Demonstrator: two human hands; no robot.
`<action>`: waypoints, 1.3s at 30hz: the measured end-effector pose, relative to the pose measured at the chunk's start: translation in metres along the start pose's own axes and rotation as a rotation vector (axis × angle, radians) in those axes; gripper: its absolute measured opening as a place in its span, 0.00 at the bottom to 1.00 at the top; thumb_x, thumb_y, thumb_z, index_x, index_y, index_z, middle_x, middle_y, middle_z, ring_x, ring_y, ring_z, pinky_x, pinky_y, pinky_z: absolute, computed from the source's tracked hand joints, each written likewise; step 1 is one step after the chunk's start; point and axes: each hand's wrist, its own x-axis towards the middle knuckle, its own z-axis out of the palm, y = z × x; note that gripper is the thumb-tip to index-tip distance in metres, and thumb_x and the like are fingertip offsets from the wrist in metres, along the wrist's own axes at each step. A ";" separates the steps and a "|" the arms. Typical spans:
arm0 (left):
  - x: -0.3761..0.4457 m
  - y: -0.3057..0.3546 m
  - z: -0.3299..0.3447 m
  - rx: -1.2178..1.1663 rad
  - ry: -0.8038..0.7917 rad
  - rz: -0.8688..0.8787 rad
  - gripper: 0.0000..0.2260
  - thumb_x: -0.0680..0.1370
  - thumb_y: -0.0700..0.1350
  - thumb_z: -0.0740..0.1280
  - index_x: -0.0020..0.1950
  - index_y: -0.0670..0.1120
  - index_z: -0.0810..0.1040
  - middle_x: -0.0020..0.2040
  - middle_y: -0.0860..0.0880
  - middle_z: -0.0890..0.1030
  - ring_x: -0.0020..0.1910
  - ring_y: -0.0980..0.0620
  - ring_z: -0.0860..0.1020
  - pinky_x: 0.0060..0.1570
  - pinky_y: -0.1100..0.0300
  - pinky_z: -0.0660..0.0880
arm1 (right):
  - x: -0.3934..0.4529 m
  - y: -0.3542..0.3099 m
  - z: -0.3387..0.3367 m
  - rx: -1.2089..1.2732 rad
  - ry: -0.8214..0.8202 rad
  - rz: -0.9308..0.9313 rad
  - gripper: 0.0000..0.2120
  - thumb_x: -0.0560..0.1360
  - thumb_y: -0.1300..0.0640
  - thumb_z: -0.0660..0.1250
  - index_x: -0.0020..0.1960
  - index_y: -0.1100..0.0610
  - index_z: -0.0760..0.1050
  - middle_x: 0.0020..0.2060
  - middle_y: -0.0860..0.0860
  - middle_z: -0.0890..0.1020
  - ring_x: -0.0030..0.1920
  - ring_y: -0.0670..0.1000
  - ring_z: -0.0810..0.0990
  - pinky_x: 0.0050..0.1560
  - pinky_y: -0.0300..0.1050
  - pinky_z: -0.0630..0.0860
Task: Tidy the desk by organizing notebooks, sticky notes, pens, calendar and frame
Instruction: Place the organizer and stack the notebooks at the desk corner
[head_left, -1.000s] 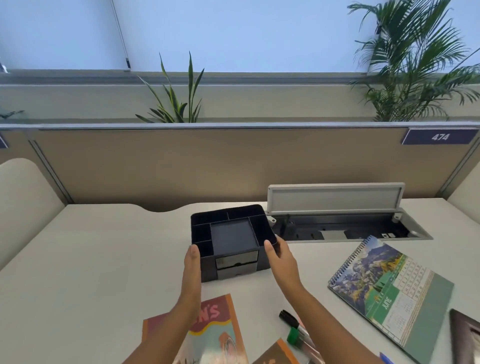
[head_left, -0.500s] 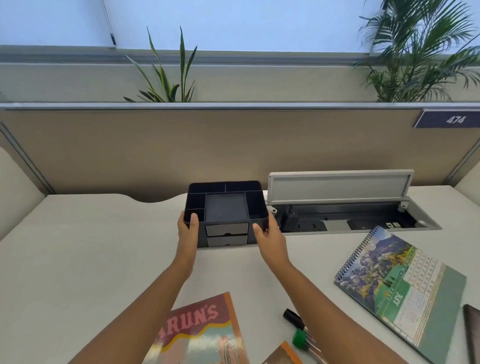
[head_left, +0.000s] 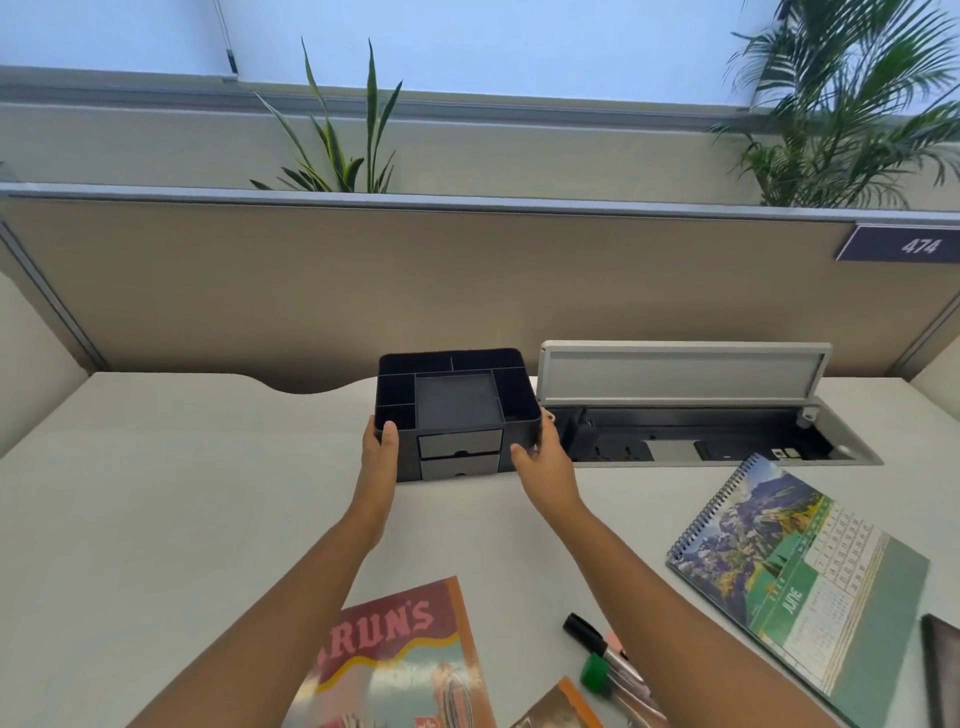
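A black desk organiser (head_left: 457, 400) with several empty compartments and two grey drawers stands at the back of the white desk (head_left: 182, 493), close to the partition. My left hand (head_left: 380, 457) grips its left side and my right hand (head_left: 543, 457) grips its right side. Near me lie a notebook with an orange and pink cover (head_left: 400, 660) and the corner of a second notebook (head_left: 561, 706). A black marker (head_left: 587, 631) and a green-capped pen (head_left: 597, 675) lie beside my right forearm. A spiral June calendar (head_left: 800, 571) lies flat at the right. A dark frame edge (head_left: 943, 670) shows at the far right.
An open cable tray with its grey lid (head_left: 680, 371) raised sits in the desk right of the organiser. A beige partition (head_left: 415, 280) with a 474 label (head_left: 914, 244) closes the back. Plants (head_left: 337, 140) stand behind it.
Both hands have pushed the organiser away from me toward the partition, and it now stands next to the cable tray lid. My view has tilted slightly.
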 end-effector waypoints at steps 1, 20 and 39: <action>-0.002 -0.003 -0.003 0.039 -0.013 0.007 0.22 0.81 0.52 0.47 0.75 0.51 0.51 0.75 0.50 0.57 0.73 0.49 0.57 0.69 0.54 0.56 | -0.005 0.001 -0.002 -0.012 -0.020 -0.003 0.31 0.78 0.60 0.60 0.76 0.51 0.49 0.72 0.54 0.64 0.72 0.56 0.63 0.70 0.51 0.64; -0.205 -0.073 -0.043 0.760 -0.226 0.192 0.19 0.73 0.53 0.60 0.60 0.46 0.75 0.68 0.48 0.69 0.69 0.49 0.65 0.65 0.61 0.59 | -0.229 0.040 -0.078 -0.074 -0.198 0.051 0.14 0.79 0.58 0.59 0.64 0.51 0.71 0.59 0.47 0.74 0.60 0.45 0.71 0.57 0.38 0.69; -0.255 -0.073 -0.031 1.225 -0.292 0.096 0.31 0.65 0.66 0.69 0.58 0.49 0.67 0.56 0.46 0.71 0.56 0.46 0.69 0.47 0.56 0.67 | -0.337 0.063 -0.082 -0.131 -0.150 0.049 0.09 0.77 0.58 0.61 0.52 0.45 0.73 0.55 0.43 0.76 0.62 0.45 0.73 0.59 0.38 0.68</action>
